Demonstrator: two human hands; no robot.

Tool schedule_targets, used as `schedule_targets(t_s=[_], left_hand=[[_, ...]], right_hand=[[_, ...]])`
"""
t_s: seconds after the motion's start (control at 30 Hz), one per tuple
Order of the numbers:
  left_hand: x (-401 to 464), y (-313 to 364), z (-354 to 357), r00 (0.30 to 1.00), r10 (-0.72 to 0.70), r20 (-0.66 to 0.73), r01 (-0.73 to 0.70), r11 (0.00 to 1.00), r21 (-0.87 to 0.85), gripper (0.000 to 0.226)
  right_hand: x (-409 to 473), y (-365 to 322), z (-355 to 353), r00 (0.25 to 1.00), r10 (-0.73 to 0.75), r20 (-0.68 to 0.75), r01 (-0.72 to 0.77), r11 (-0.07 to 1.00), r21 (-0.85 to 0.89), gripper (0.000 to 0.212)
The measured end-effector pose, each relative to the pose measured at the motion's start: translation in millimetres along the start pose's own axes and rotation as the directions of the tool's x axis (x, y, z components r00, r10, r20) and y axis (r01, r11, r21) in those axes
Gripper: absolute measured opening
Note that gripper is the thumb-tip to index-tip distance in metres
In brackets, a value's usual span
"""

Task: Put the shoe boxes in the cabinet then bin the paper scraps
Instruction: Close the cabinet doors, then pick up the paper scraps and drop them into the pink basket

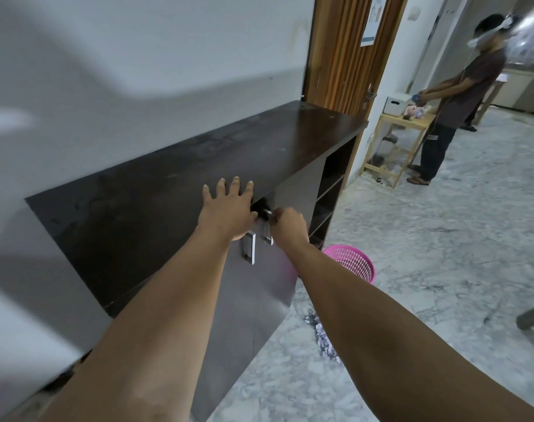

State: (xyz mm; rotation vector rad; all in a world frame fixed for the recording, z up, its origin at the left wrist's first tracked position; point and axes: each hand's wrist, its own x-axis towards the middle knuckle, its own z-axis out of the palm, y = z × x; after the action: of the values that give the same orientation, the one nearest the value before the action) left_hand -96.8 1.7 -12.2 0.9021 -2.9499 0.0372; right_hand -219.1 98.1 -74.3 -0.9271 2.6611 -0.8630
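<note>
The left hand [229, 208] lies flat on the dark top of the cabinet [156, 208] near its front edge, at the middle of the frame, fingers straight and spread wide, holding nothing. Just to its right the right hand [288, 225] is curled round the upper end of a metal handle [268, 228] on the right door [259, 300], fingers closed on it; that door stands slightly ajar, with a dark gap showing at its top edge beside the left thumb. A second handle [249, 248] sits on the neighbouring door, just below the left wrist, and no hand touches it. At the cabinet's far end, right of centre, open shelves [331, 196] show, too dark to tell what lies on them. I see no shoe boxes from here. On the marble floor [442, 254] a pink basket [352, 261] stands close beside the cabinet's front, just right of the right forearm. Nearer, at lower centre, crumpled paper scraps [323, 339] lie on the floor along the edge of the right forearm, partly hidden by it. In the upper right another person [460, 95] stands at a small wooden table [396, 147] with a white box [395, 105] on it, beside a wooden door [345, 50].
</note>
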Motion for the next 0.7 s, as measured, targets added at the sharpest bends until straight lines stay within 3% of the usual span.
schedule_targets(t_s=[0.13,0.23,0.37,0.43,0.57,0.63,0.7], left_hand=[[1.1,-0.7,0.3,1.0,-0.001,-0.002,0.001,1.0,-0.02,0.074],[1.7,-3.1,-2.1,1.0,-0.026,0.007,0.026,0.999,-0.045,0.077],[15.9,17.2,-31.0,0.976,-0.126,0.179,0.129,0.992,-0.005,0.092],[24.5,42.5,-42.2,0.976,-0.132,0.171,0.126,0.991,0.046,0.09],[39.3,114.5,-14.0,0.988,0.11,-0.111,-0.106,0.994,0.041,0.063],[47.1,157.3,16.4,0.968,0.21,-0.138,-0.212,0.977,0.003,0.058],[57.4,198.6,51.2,0.962,0.264,-0.072,-0.267,0.962,-0.047,0.055]], right_hand=[[-7.2,2.9,-2.0,0.999,-0.016,0.03,0.016,1.0,0.01,0.023],[-16.2,11.2,-8.4,0.997,-0.025,0.078,0.022,0.999,0.039,0.037],[-25.9,52.6,-23.7,0.99,0.043,0.138,-0.046,0.999,0.023,0.057],[-25.3,84.7,-33.0,0.981,0.092,0.168,-0.094,0.996,0.007,0.056],[-25.8,154.9,-63.0,0.969,0.171,0.181,-0.164,0.985,-0.053,0.05],[-21.9,200.9,-73.2,0.95,0.242,0.198,-0.224,0.968,-0.108,0.055],[-14.7,252.2,-77.1,0.925,0.312,0.218,-0.29,0.949,-0.126,0.059]])
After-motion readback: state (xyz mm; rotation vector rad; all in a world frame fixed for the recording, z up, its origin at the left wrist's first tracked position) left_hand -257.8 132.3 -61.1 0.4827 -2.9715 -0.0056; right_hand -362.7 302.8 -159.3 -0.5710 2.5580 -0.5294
